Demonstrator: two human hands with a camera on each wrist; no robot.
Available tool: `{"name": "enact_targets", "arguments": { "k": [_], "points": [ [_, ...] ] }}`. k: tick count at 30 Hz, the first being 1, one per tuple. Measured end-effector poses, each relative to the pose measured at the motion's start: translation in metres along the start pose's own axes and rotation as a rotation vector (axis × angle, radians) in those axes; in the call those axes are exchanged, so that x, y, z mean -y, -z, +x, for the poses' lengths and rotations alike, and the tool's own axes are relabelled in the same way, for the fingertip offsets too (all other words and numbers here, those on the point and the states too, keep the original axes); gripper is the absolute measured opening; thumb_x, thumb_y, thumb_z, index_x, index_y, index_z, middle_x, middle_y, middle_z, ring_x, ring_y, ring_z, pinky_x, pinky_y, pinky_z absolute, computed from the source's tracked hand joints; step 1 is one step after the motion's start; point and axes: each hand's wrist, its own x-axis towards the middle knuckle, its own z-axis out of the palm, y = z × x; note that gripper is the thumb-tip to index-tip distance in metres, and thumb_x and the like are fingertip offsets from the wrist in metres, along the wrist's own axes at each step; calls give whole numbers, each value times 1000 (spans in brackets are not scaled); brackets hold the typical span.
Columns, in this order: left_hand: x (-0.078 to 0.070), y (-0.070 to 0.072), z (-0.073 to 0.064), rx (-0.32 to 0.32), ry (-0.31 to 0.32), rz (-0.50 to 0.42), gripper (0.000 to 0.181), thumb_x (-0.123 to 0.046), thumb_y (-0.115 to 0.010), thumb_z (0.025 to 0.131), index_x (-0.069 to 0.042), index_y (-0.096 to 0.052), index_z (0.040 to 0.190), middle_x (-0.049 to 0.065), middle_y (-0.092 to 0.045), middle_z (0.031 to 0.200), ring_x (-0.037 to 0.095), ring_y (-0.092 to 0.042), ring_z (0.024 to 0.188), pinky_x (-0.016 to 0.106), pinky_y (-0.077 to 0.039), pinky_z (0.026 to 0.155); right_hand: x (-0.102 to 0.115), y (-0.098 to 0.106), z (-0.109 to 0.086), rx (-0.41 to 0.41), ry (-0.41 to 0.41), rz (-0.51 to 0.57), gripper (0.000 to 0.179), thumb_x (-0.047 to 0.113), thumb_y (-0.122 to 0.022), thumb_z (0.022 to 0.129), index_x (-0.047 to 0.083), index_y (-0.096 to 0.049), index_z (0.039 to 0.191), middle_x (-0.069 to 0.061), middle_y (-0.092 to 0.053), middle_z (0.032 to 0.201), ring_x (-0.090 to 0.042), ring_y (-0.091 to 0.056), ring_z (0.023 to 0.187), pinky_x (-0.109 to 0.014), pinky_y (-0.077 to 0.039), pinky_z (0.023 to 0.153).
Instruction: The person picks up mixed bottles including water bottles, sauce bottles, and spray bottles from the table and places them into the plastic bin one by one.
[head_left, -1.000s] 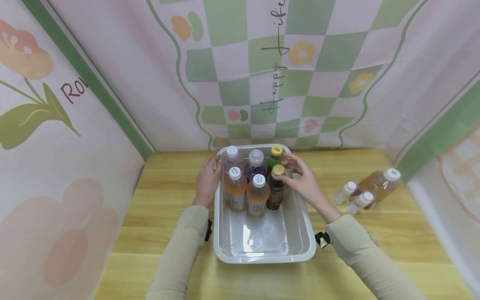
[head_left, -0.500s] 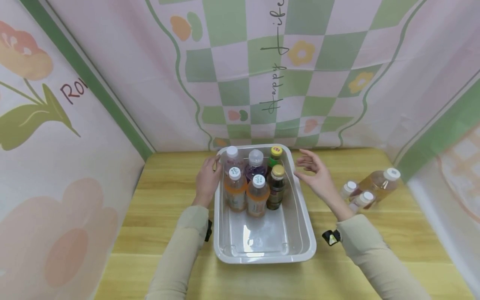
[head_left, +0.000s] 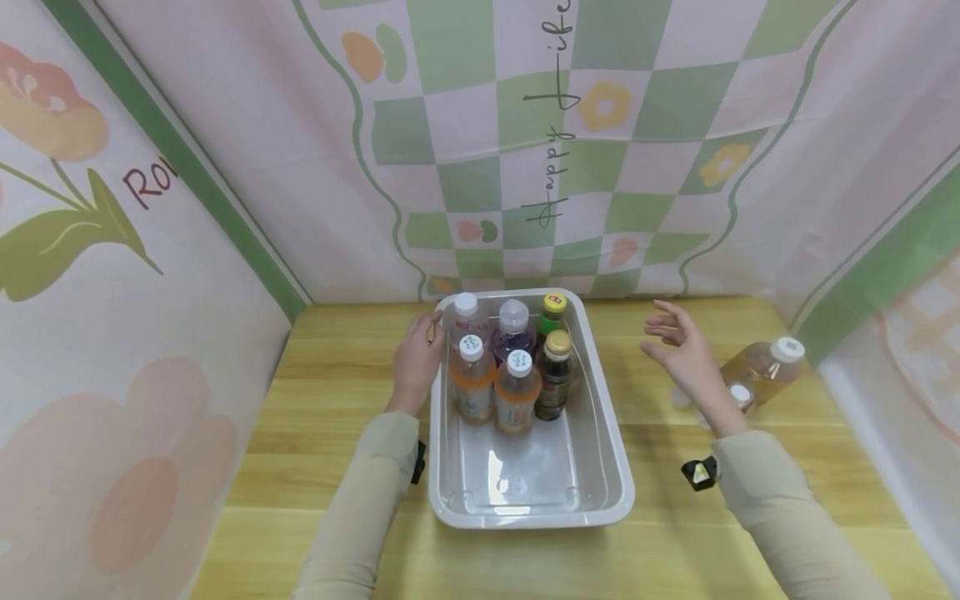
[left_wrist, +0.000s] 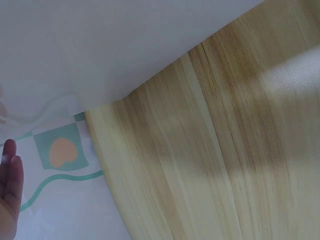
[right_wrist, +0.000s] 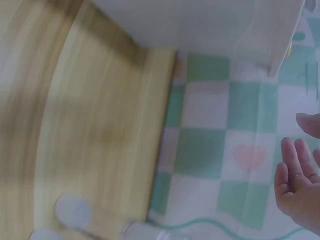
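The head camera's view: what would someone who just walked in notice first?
Probably the pale grey plastic tub in the middle of the wood-grain table, with six capped bottles standing toward its far end. Behind it, a green-and-white checked backdrop bears the words "Happy Life". A left hand is at the tub's left rim; a right hand hovers between tub and amber bottle.

Wood-grain table point(head_left: 292, 450), checkered backdrop point(head_left: 517, 133), floral panel point(head_left: 97, 325)
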Motion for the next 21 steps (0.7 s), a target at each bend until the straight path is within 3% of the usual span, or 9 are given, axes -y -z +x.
{"name": "enact_targets", "arguments": {
  "k": [3,6,9,11,13,17,19,21],
  "points": [
    [0,0,0,-7,-5,-2,43,-36,-38,98,-19,-53,135,5,-51,142,28,-50,131,47,-43,108,-11,7,0,3,-29,-18,71,7,-61,90,6,-23,150,-23,-45,134,-15,-54,110,-9,-48,84],
    [0,0,0,-18,-13,0,43,-35,-38,98,-19,-54,134,5,-52,141,28,-50,131,47,-43,108,-19,16,-2,12,-47,-41,70,6,-60,91,4,-22,150,-28,-44,135,-41,-49,119,0,-42,74],
    [1,-1,0,-21,-19,3,43,-35,-38,98,-18,-54,134,6,-53,141,28,-50,130,47,-43,108,-26,25,-5,18,-57,-97,70,5,-59,90,2,-22,149,-31,-45,135,-48,-48,120,-21,-53,87],
    [1,-1,0,-23,-21,3,43,-35,-39,98,-18,-54,134,6,-53,141,28,-50,130,48,-43,108,-31,30,-7,22,-63,-118,70,4,-59,90,0,-21,149,-33,-45,135,-49,-47,120,-42,-52,94],
    [1,-1,0,-24,-22,5,43,-35,-38,98,-18,-54,134,6,-53,140,28,-51,130,48,-43,108,-36,35,-8,26,-78,-126,71,2,-59,89,0,-21,149,-34,-44,135,-51,-46,121,-49,-52,92],
    [1,-1,0,-25,-16,3,43,-35,-38,98,-18,-54,134,6,-53,141,28,-50,131,48,-42,109,-46,43,-8,43,-124,-115,74,-2,-58,87,0,-18,149,-36,-39,137,-55,-41,122,-37,-60,72],
    [1,-1,0,-23,-12,2,43,-35,-38,98,-18,-54,134,6,-52,142,28,-48,132,48,-41,110,-50,45,-8,48,-142,-117,76,-3,-58,86,0,-17,149,-38,-37,138,-57,-39,123,-45,-59,76],
    [1,-1,0,-19,-9,-3,43,-36,-38,98,-18,-53,135,6,-51,143,28,-47,133,48,-40,111,-52,47,-8,48,-147,-134,77,-4,-58,85,-1,-17,149,-39,-37,138,-58,-38,124,-56,-52,89]
  ]
}}
